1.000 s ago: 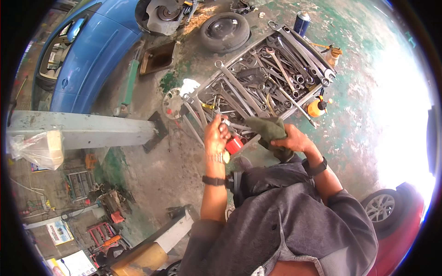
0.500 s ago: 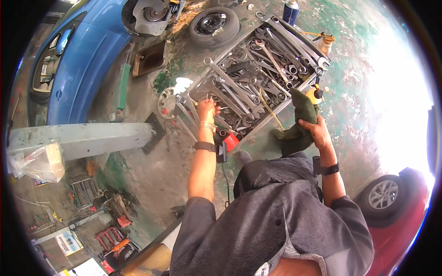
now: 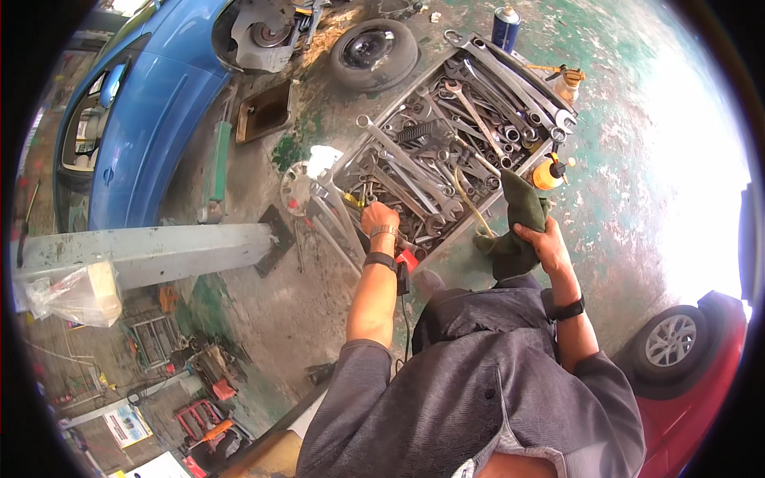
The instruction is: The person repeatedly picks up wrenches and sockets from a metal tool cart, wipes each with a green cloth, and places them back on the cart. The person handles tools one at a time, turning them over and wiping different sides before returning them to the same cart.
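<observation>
A tray (image 3: 446, 261) full of metal wrenches and other hand tools lies on the floor before me. Over its near left part is my left hand (image 3: 380, 220), fingers curled down among the tools; whatever they grip is mostly hidden. Beside those fingers lie several wrenches (image 3: 402, 179) and a yellow piece (image 3: 352, 201). A red block-like thing (image 3: 408, 259) shows at the left wrist. To the right of the tray, my right hand (image 3: 545, 243) is closed on a dark green cloth (image 3: 522, 203), which hangs bunched up near my lap.
An orange-yellow bottle (image 3: 548, 173), a second bottle (image 3: 567, 85) and a blue can (image 3: 504, 30) stand along the tray's right side. Beyond are a loose wheel (image 3: 374, 54) and a blue car (image 3: 163, 88). A grey post (image 3: 151, 251) reaches in from the left; a red car (image 3: 701, 390) is at right.
My left hand has shifted slightly right and down, with its fingers turned lower into the tools. The right hand keeps hold of the cloth. The whole view has shifted a little.
</observation>
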### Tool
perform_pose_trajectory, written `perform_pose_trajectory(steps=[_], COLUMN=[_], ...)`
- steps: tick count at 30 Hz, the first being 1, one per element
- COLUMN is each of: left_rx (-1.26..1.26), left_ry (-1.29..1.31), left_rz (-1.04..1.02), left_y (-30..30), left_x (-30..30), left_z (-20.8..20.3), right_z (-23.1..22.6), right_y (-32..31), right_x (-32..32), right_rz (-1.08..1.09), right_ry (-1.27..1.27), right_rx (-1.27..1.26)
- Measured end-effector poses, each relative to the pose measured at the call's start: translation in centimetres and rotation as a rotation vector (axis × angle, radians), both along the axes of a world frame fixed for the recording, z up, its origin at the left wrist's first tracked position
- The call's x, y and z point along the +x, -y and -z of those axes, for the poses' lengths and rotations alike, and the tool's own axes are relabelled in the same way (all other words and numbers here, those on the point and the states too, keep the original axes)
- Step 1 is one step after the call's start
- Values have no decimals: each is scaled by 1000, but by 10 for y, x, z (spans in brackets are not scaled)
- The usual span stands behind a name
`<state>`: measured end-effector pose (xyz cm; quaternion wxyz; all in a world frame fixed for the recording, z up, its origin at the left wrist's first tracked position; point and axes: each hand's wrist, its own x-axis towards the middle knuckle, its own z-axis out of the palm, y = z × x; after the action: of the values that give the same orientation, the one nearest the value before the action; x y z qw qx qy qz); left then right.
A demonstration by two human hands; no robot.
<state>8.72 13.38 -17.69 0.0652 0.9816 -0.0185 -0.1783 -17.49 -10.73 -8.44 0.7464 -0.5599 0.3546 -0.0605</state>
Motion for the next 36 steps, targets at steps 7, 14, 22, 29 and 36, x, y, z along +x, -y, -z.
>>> perform_pose_trajectory(steps=[7, 14, 22, 29, 36], left_rx=[-95, -1083, -1369, -1190, -1187], left_ry=[21, -133, -402, -235, -68], left_rz=[-144, -275, -69, 103, 5], left_y=[-8, -41, 7, 15, 19], left_x=[-4, -15, -86, -135, -142], left_z=[15, -17, -132, -163, -154], right_z=[1, 0, -57, -56, -61], right_y=[0, -4, -42, -77, -84], right_x=[4, 27, 91, 133, 144], right_rz=[18, -16, -334, -153, 394], right_ry=[-4, 108, 303, 384, 437], right_rx=[19, 190, 76, -414, 491])
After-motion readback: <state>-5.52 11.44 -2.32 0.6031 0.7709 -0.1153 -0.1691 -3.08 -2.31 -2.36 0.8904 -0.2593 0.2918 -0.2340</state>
